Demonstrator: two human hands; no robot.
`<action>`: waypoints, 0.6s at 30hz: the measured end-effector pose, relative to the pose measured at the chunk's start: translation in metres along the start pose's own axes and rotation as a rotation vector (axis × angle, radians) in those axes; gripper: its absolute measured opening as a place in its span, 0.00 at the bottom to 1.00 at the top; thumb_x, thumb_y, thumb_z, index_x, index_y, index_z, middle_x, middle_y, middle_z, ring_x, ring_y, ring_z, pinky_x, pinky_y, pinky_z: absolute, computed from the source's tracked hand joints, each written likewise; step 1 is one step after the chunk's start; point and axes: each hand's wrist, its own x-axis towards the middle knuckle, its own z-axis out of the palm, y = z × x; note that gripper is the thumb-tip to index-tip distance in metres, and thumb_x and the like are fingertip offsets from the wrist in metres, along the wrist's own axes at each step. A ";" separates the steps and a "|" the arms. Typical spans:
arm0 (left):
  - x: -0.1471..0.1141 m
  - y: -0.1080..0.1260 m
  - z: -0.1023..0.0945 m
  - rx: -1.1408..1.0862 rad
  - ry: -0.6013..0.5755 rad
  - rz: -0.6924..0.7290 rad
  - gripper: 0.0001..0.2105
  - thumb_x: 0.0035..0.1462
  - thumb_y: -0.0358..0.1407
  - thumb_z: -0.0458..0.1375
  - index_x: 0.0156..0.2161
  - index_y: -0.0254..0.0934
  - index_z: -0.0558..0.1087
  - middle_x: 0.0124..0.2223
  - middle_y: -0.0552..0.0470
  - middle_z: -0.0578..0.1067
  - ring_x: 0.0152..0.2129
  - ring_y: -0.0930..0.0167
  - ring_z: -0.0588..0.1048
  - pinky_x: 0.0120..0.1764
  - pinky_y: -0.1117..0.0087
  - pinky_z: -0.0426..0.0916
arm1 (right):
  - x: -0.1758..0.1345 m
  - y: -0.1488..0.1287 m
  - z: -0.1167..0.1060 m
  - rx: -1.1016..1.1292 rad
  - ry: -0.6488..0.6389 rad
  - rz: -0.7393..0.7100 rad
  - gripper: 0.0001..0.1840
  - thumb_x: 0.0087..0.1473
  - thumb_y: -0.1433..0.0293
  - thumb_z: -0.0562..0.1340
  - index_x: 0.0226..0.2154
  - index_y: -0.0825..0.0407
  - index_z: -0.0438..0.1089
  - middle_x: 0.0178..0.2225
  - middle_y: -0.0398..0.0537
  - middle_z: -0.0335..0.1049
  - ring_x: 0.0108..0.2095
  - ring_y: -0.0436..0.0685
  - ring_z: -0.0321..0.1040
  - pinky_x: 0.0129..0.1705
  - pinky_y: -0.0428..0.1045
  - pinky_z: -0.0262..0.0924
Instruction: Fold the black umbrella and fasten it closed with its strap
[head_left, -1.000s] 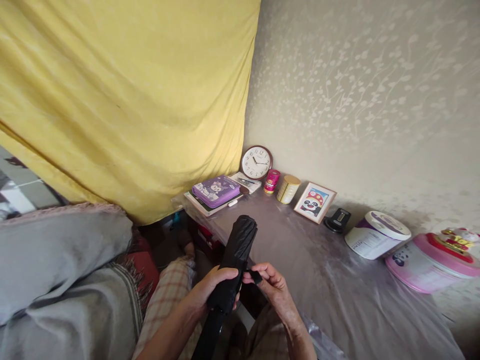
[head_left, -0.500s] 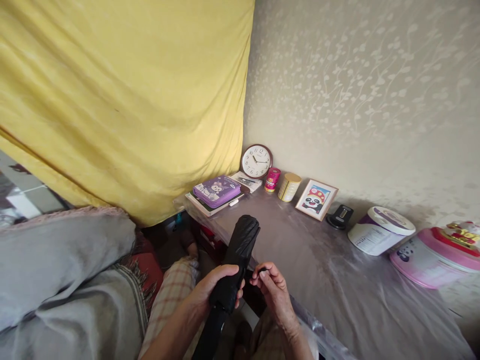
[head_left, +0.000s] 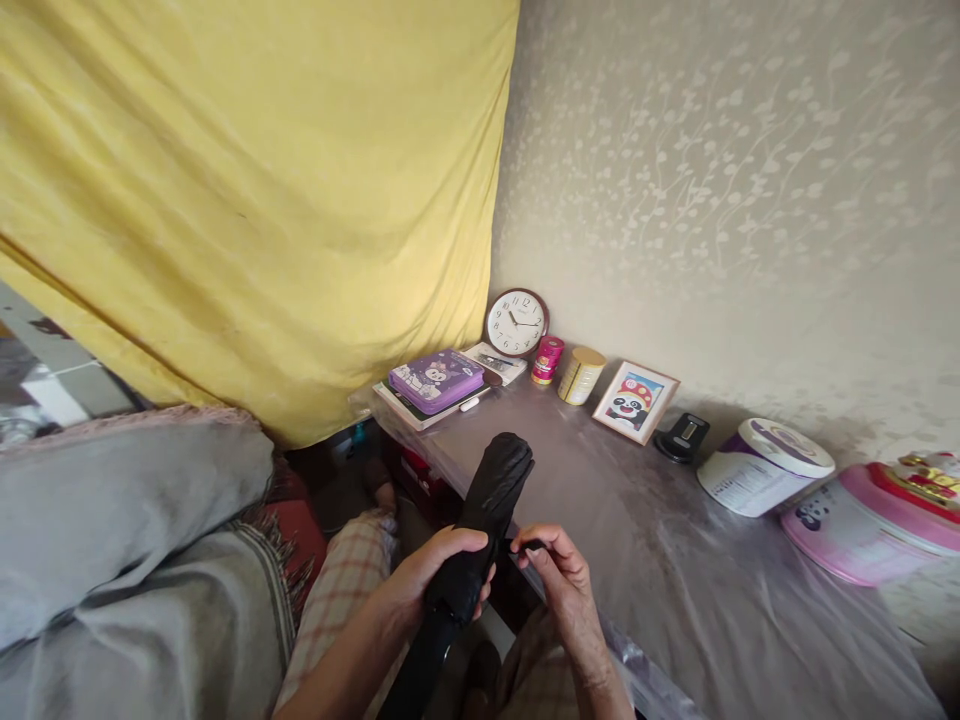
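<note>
A folded black umbrella [head_left: 495, 490] slants up from the bottom of the view, its canopy rolled close around the shaft and its handle toward me. My left hand [head_left: 435, 575] is wrapped round the lower part of the canopy, thumb lying along the front. Just to the right, my right hand [head_left: 556, 575] pinches the end of a short black strap [head_left: 531, 546] between thumb and forefinger. The strap reaches toward the canopy's right side. My left palm and the far side of the umbrella are hidden.
Along the wall, the plastic-covered table [head_left: 637, 550] holds a clock [head_left: 517, 322], a purple case [head_left: 436, 380], a pink can [head_left: 547, 360], a yellow tin [head_left: 581, 376], a picture frame [head_left: 636, 402], a white tub [head_left: 765, 465] and a pink container [head_left: 870, 525]. A grey-covered sofa [head_left: 135, 520] stands left.
The umbrella and both hands have shifted slightly right. Between the right fingers and the canopy, the black strap now shows drawn out.
</note>
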 end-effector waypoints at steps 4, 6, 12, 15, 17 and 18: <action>-0.001 0.001 -0.001 0.032 0.021 -0.026 0.13 0.47 0.44 0.56 0.31 0.35 0.68 0.25 0.54 0.70 0.20 0.74 0.68 0.22 0.75 0.64 | 0.004 -0.007 0.000 -0.139 -0.079 -0.090 0.07 0.54 0.64 0.58 0.30 0.47 0.70 0.39 0.47 0.65 0.42 0.56 0.61 0.46 0.50 0.55; -0.001 0.000 -0.003 0.069 0.024 -0.012 0.12 0.47 0.43 0.57 0.33 0.36 0.67 0.25 0.54 0.71 0.20 0.73 0.69 0.22 0.74 0.64 | 0.004 -0.007 -0.001 -0.177 -0.119 -0.108 0.07 0.55 0.65 0.57 0.31 0.47 0.70 0.41 0.48 0.65 0.43 0.57 0.61 0.48 0.52 0.55; 0.000 -0.004 -0.005 0.132 0.059 0.002 0.14 0.45 0.42 0.58 0.38 0.41 0.64 0.25 0.57 0.70 0.20 0.71 0.71 0.22 0.72 0.64 | 0.008 -0.006 -0.001 -0.249 -0.182 -0.085 0.08 0.57 0.65 0.54 0.34 0.47 0.69 0.36 0.46 0.68 0.40 0.55 0.63 0.47 0.51 0.56; -0.001 -0.004 -0.003 0.148 0.059 -0.019 0.14 0.45 0.42 0.58 0.38 0.41 0.64 0.24 0.58 0.69 0.19 0.71 0.71 0.22 0.72 0.64 | 0.009 -0.005 0.000 -0.276 -0.166 -0.070 0.09 0.57 0.64 0.55 0.34 0.47 0.69 0.34 0.45 0.67 0.39 0.54 0.63 0.45 0.49 0.56; -0.002 -0.004 -0.003 0.145 0.059 -0.016 0.15 0.45 0.42 0.58 0.38 0.41 0.64 0.24 0.58 0.69 0.19 0.71 0.71 0.22 0.72 0.64 | 0.009 -0.004 0.000 -0.292 -0.161 -0.064 0.09 0.57 0.64 0.55 0.34 0.47 0.69 0.34 0.45 0.67 0.37 0.54 0.63 0.44 0.48 0.56; -0.002 -0.004 -0.003 0.144 0.062 -0.016 0.15 0.44 0.42 0.58 0.38 0.41 0.64 0.24 0.58 0.69 0.19 0.71 0.71 0.22 0.71 0.64 | 0.009 -0.003 0.000 -0.298 -0.158 -0.063 0.09 0.57 0.64 0.55 0.34 0.48 0.69 0.33 0.45 0.67 0.37 0.53 0.63 0.43 0.48 0.56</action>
